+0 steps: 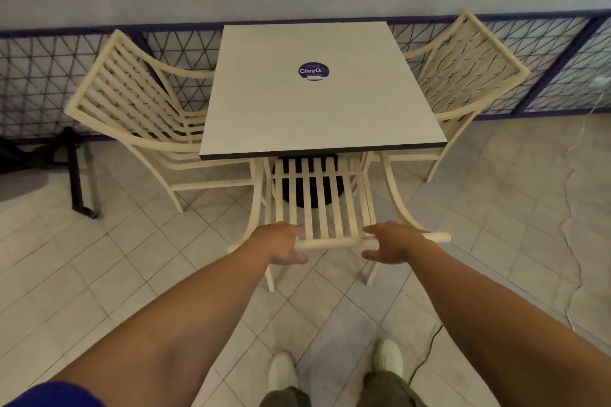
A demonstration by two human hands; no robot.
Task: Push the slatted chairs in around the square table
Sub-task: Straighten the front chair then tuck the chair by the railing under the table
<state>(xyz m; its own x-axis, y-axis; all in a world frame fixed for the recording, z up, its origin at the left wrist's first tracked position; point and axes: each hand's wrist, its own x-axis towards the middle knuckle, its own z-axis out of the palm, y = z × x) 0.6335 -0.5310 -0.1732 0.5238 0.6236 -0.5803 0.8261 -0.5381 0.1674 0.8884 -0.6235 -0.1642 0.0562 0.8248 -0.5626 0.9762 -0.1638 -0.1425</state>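
Nearest the camera, the person's pale shoes stand on the tiled floor, and both bare forearms reach forward from there. The left hand and right hand are set apart on the top rail of the near chair. On each hand the fingers lie over the far side of the rail with the thumb beneath on the near side, a loose wrap rather than a tight clench. Just beyond the fingers the chair's back slats slope down and away, and the seat is already tucked under the near edge of the bench. The frame looks stiff and probably light, so it should slide as one piece when pushed. The rail is the sensible hold, with the hands spread evenly so the chair goes in straight, since its legs may catch on the tile joints. Farther out from the fingers, a round sticker sits on the square top. The left chair stands angled beside the bench, while the right chair has its arms close against the edge. A wire fence runs behind them all.
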